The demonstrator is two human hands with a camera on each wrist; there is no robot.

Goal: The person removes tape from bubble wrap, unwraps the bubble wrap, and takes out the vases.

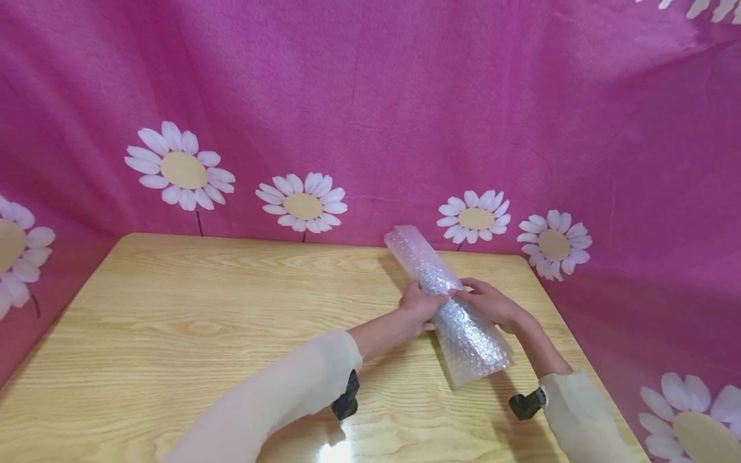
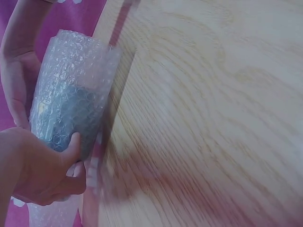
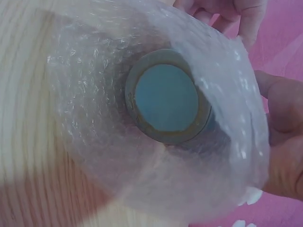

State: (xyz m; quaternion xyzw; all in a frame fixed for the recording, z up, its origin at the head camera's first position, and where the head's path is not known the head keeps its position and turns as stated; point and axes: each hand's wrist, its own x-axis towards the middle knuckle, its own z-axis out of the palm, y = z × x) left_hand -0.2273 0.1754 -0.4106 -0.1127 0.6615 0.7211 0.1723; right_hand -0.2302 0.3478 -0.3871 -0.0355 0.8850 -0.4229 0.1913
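A long roll of bubble wrap (image 1: 470,337) lies slantwise at the table's right side, its far end near the curtain. Inside it is a bluish-grey object (image 2: 75,106); the right wrist view shows its round, pale blue end (image 3: 166,98) deep in the open tube of wrap. My left hand (image 1: 418,307) grips the roll's left side, thumb on top and fingers below. From the right, my right hand (image 1: 489,303) holds the same roll, its thumb close to the left thumb. The wrapped object's kind cannot be made out.
The wooden table (image 1: 231,302) carries the roll and reaches well to the left. A magenta curtain (image 1: 370,116) with white daisies hangs behind it and along both sides. Black wrist cameras (image 1: 346,397) sit on both sleeves.
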